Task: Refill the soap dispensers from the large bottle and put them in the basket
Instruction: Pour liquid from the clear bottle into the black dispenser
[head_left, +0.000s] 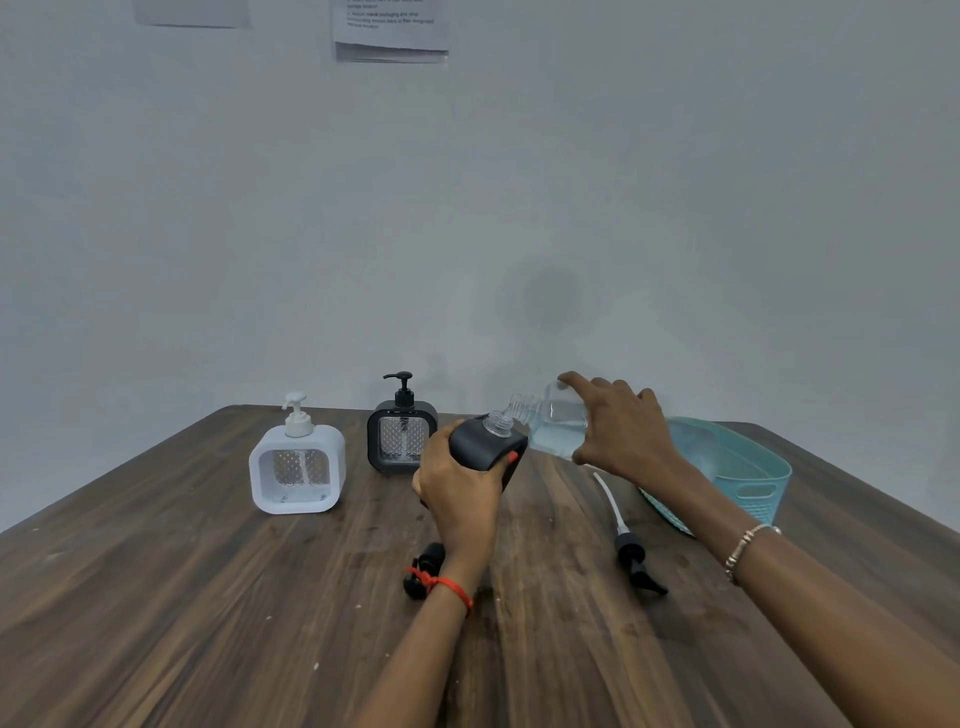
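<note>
My left hand (457, 483) grips a black soap dispenser (485, 446) with its pump off and its clear threaded neck open, tilted to the right. My right hand (621, 428) holds the large clear bottle (553, 423) tipped leftward, its mouth right at the dispenser's neck; clear liquid sits in it. A white dispenser (297, 465) and a second black dispenser (401, 434) stand upright with pumps on, at the back left. A teal basket (748, 470) sits at the right, partly hidden by my right arm.
A black pump with a white tube (626, 543) lies on the wooden table (208, 597) between my arms. Another black cap or pump (426, 569) lies behind my left wrist. A grey wall rises just past the table's far edge.
</note>
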